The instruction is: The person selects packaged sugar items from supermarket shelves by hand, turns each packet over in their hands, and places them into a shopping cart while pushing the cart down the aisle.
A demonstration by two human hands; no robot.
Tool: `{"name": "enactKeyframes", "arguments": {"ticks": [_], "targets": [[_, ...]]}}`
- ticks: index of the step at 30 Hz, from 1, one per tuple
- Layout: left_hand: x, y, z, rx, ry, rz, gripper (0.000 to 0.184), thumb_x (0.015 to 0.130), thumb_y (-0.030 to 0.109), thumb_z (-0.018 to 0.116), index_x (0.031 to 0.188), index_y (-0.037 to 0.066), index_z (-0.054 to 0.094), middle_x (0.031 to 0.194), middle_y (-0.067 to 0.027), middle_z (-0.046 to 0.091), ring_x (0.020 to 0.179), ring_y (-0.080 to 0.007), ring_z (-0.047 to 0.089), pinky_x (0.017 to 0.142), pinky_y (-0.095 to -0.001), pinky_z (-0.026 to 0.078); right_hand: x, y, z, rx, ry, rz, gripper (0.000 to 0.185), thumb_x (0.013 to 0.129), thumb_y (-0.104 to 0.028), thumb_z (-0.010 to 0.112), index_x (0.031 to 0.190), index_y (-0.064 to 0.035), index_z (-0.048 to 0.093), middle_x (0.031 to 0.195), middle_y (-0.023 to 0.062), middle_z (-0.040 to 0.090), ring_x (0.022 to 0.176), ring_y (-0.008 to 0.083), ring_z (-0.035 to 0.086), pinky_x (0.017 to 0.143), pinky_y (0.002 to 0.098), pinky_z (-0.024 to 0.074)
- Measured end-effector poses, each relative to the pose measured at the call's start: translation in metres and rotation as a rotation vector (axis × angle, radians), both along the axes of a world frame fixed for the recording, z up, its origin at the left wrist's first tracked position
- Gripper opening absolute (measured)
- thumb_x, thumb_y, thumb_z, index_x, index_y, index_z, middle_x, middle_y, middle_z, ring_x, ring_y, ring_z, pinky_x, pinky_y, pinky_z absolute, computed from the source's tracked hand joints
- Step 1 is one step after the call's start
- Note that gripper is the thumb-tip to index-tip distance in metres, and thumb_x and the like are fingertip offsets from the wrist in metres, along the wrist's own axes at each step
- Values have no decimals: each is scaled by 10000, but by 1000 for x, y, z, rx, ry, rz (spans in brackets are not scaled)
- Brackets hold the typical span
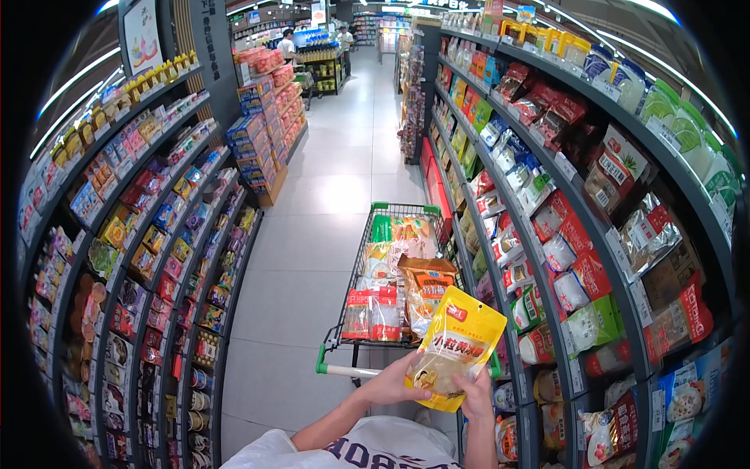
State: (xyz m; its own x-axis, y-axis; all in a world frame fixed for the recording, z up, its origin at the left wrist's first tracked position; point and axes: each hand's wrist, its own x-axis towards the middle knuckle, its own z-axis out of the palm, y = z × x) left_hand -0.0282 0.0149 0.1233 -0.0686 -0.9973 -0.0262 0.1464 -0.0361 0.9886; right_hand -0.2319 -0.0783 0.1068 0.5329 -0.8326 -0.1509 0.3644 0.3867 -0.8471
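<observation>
Shelving (148, 227) stocked with small packs runs along the person's ten o'clock. Stacked boxes (254, 141) stand near eleven. A shopping cart (433, 209) sits between twelve and one, its white handle (351, 371) nearest the person. Inside, from left, are red-topped packs (372, 305) and, just beside them, an orange bag (430, 285).

Left hand (393, 384): closed on the lower left edge of a yellow packet (467, 332), thumb on the front; the fingers behind are hidden. The packet is held at one o'clock, over the near right part of the cart, its printed front toward the wearer and its top leaning right. Pale lumps show through its window. Whether it touches the cart cannot be told.

Right hand (477, 397): gripping the lower right edge, thumb pressed on the front; its other fingers are mostly out of sight.

Step in hand, as judged: a two-handed hold for viewing the label. Any move from here calls for both grips kept firm, since the contents look loose and could slump. Stocked racks (566, 242) line two o'clock, close beside the cart.
</observation>
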Motion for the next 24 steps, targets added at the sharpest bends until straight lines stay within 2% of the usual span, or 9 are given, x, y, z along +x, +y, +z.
{"name": "enactKeyframes", "arguments": {"ticks": [5, 8, 11, 12, 16, 19, 22, 24], "targets": [[1, 3, 1, -4, 12, 59, 917, 788, 153, 886, 1514, -9, 350, 1374, -84, 559, 1252, -157, 523, 1074, -337, 442, 0, 1, 6, -53, 51, -16, 709, 814, 22, 760, 1441, -37, 434, 1369, 83, 580, 1270, 219, 555, 1101, 375, 420], [2, 4, 0, 49, 77, 145, 955, 779, 138, 890, 1531, -17, 323, 1393, -89, 541, 1273, -173, 520, 1074, -341, 449, 5, 4, 19, -74, 4, 10, 760, 829, 56, 717, 1493, -34, 359, 1391, 100, 574, 1304, 234, 542, 1109, 374, 413], [3, 5, 10, 93, 184, 232, 979, 760, 124, 900, 1535, -10, 317, 1410, -86, 528, 1280, -177, 520, 1070, -343, 456, 2, 5, 9, -57, 19, 41, 792, 855, 62, 698, 1534, -30, 303, 1379, 155, 589, 1270, 234, 574, 1089, 370, 433], [6, 5, 2, 76, 160, 245, 919, 778, 118, 887, 1513, -8, 348, 1392, -86, 540, 1268, -174, 531, 1063, -333, 465, 2, 5, 12, -58, -1, 54, 802, 856, 53, 704, 1540, -27, 293, 1376, 164, 591, 1266, 233, 576, 1083, 370, 437], [9, 5, 0, 6, 194, 242, 908, 795, 151, 878, 1514, 2, 343, 1388, -81, 545, 1261, -174, 541, 1062, -339, 463, 1, 6, 13, -28, -12, 88, 820, 861, 19, 726, 1548, -23, 280, 1377, 181, 591, 1271, 234, 572, 1078, 376, 440], [9, 6, 1, 98, 211, 242, 980, 747, 160, 909, 1529, 26, 334, 1407, -77, 539, 1283, -176, 527, 1100, -336, 422, 3, 6, 11, -17, 2, 79, 817, 857, -7, 746, 1538, -17, 295, 1380, 169, 590, 1270, 229, 572, 1075, 368, 443], [7, 3, -3, 133, 165, 196, 928, 778, 141, 878, 1525, 29, 338, 1365, -87, 567, 1233, -185, 572, 1019, -348, 514, 5, 7, 4, -4, 27, 40, 796, 854, -17, 756, 1522, -17, 321, 1367, 146, 598, 1263, 220, 577, 1075, 357, 445], [2, 0, 3, 314, 177, 154, 878, 806, 130, 850, 1517, 27, 345, 1326, -91, 587, 1181, -188, 607, 926, -347, 576, 3, 6, -9, 24, 91, 66, 762, 854, -4, 751, 1502, -19, 352, 1356, 132, 603, 1254, 215, 583, 1073, 352, 449]]}}
